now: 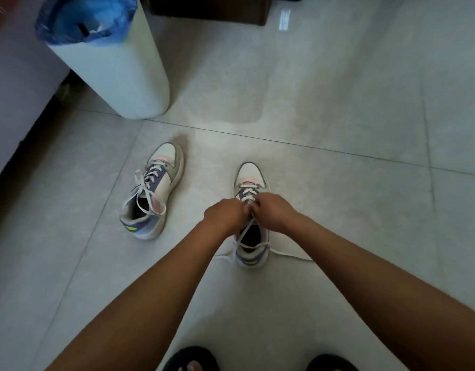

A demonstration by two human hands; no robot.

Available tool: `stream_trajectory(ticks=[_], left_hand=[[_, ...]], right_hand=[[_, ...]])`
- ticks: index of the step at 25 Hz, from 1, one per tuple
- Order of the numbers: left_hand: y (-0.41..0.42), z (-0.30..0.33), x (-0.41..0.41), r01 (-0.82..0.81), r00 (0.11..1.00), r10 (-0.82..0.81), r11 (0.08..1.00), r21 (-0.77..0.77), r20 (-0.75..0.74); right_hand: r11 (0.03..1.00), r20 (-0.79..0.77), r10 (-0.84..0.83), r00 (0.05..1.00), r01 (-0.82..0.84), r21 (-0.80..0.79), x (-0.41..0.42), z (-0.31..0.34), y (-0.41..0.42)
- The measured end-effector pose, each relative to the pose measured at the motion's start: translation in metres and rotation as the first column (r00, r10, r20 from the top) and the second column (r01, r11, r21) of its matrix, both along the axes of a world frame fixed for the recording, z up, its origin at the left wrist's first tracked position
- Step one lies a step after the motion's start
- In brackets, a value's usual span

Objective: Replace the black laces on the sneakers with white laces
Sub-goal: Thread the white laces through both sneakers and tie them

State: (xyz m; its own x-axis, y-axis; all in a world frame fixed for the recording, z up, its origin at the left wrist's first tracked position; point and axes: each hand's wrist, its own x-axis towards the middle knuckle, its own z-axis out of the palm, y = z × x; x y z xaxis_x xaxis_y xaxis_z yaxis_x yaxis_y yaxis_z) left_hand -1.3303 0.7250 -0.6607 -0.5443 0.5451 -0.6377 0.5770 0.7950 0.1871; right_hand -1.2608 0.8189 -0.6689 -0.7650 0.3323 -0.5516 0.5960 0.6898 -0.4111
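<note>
Two pale sneakers with purple tongues stand on the tiled floor. The left sneaker (156, 188) carries a white lace tied in a loose bow. The right sneaker (251, 210) is threaded with a white lace (289, 255) whose ends trail past the heel onto the floor on both sides. My left hand (225, 214) and my right hand (273, 210) meet over the upper eyelets of the right sneaker, and both pinch the white lace there. My fingertips hide the lace's crossing point. No black lace is in view.
A white cylindrical bin (110, 60) with a blue bag liner stands at the back left beside a pale wall or cabinet (14, 97). Dark furniture (209, 9) sits at the top. My feet in black slippers (193, 360) are at the bottom edge.
</note>
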Motion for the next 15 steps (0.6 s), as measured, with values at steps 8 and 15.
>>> stream_trajectory(ticks=[8,15], left_hand=[[0.012,-0.002,-0.006,0.12,0.99,-0.114,0.99,-0.074,0.08],[-0.038,-0.013,-0.009,-0.213,0.948,0.084,0.883,0.417,0.306]], right_hand=[[1.0,0.034,-0.018,0.999,0.017,0.017,0.005,-0.012,-0.009],[0.991,-0.227,-0.132,0.965,0.121,-0.062,0.024,-0.02,-0.021]])
